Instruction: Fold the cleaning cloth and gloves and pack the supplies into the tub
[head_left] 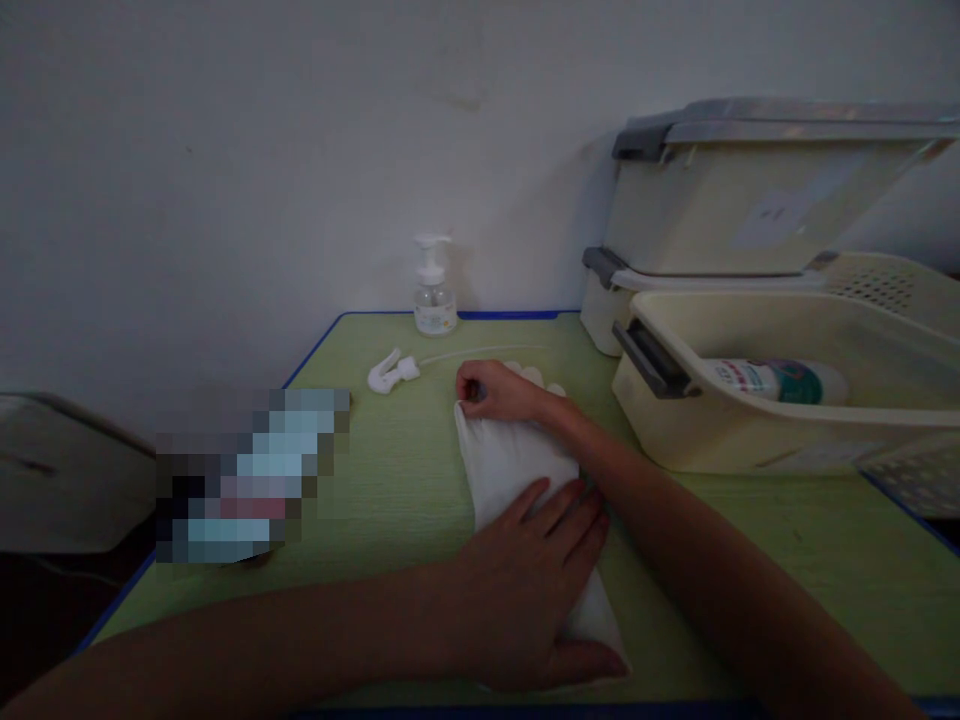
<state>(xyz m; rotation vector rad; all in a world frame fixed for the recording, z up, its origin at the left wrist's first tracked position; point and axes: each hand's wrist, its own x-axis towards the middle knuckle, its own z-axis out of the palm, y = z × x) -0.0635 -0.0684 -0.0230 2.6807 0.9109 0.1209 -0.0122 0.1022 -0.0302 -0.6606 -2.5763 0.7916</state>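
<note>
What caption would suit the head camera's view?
Left hand spread on white material, right hand pinching its corner.

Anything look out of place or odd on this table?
Yes: a white pump head with a thin tube lies loose on the table, off any bottle. Also, a white and teal bottle lies on its side in the open bin. I see no spill.
</note>
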